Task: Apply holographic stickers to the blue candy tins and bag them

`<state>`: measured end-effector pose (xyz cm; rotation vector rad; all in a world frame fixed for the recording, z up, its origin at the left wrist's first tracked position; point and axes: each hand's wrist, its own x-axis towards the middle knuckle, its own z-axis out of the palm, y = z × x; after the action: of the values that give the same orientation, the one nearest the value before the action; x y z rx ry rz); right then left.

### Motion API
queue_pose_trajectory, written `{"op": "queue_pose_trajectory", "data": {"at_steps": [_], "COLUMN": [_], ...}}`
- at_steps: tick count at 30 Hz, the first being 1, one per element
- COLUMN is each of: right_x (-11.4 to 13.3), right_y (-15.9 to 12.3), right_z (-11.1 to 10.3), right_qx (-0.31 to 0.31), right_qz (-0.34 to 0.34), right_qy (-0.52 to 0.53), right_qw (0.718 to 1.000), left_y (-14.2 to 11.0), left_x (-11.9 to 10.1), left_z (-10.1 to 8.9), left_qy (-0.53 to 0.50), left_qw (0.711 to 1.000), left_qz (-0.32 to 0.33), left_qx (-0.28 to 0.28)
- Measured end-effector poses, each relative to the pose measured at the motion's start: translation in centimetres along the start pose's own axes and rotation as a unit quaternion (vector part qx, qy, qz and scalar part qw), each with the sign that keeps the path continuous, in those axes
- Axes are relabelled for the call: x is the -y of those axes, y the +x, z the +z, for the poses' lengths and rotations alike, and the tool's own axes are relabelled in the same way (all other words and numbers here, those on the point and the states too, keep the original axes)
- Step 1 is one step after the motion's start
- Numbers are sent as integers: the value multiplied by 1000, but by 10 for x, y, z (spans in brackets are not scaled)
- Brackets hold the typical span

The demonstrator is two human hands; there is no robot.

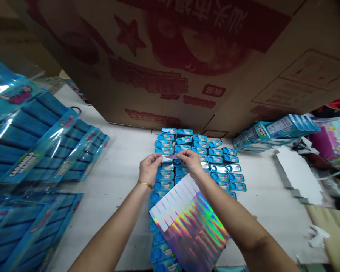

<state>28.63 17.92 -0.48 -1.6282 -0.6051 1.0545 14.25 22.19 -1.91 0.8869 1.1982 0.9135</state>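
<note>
A short shiny holographic sticker strip (167,159) is stretched between my two hands. My left hand (149,168), with a thin bracelet at the wrist, pinches its left end. The right end is pinched in my right hand (190,161). Beneath both hands stand rows of small blue candy boxes (163,185), tops facing up. A holographic sticker sheet (198,226) lies tilted over the nearer boxes, beside my right forearm. Its upper left part is bare white backing with strip-shaped outlines; the rest shines in rainbow colours.
A large printed cardboard carton (170,68) rises behind the rows. Plastic-wrapped blue display packs (31,139) are stacked at left. More blue boxes (280,130) stand at back right, near a pile of white backing sheets (299,173) and torn scraps (319,236) on the white table (110,211).
</note>
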Motion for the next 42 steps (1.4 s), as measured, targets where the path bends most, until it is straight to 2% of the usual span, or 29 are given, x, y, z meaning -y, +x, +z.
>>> {"op": "queue_pose_trajectory", "data": {"at_steps": [3,6,11,14,19,21,23,25,28,30,31,33,35,37,39,42], "right_x": [-4,-1,6,6,2,1,-1,-2,-1,3,5,9,10,8,1,-14], "right_y": [23,48,78,84,89,90,88,84,77,73,71,65,54,35,12,-15], "right_z": [28,50,64,66,66,64,60,54,46,39,34,16,-13,-45,-73,-95], "right_qx": [-59,-86,-129,-141,-134,-138,-131,-94,4,44,39,-7,-35,9,90,152], "right_qz": [-67,-105,-128,-128,-117,-124,-149,-201,-282,-297,-289,-261,-256,-289,-323,-336], "right_qy": [-38,-106,-253,-323,-419,-445,-476,-522,-595,-622,-625,-608,-574,-546,-536,-578], "right_qw": [995,985,950,927,891,876,857,824,753,723,724,750,777,786,775,728], "left_y": [39,79,124,137,144,146,148,148,137,117,103,69,31,-6,-35,-58], "left_x": [-8,-16,-18,-11,8,16,22,24,16,6,0,-7,-6,3,18,41], "left_z": [-8,-11,-8,-5,0,-2,-7,-15,-24,-24,-22,-14,-3,9,22,38], "left_qy": [34,89,137,147,116,133,178,223,284,316,325,349,403,467,521,560], "left_qw": [997,990,982,982,991,990,982,970,949,933,927,909,872,824,785,764], "left_qz": [62,107,125,121,64,50,51,64,101,141,165,222,274,294,292,283], "left_qx": [-10,-13,-20,-19,-12,-20,-42,-70,-96,-96,-87,-42,49,129,163,151]}}
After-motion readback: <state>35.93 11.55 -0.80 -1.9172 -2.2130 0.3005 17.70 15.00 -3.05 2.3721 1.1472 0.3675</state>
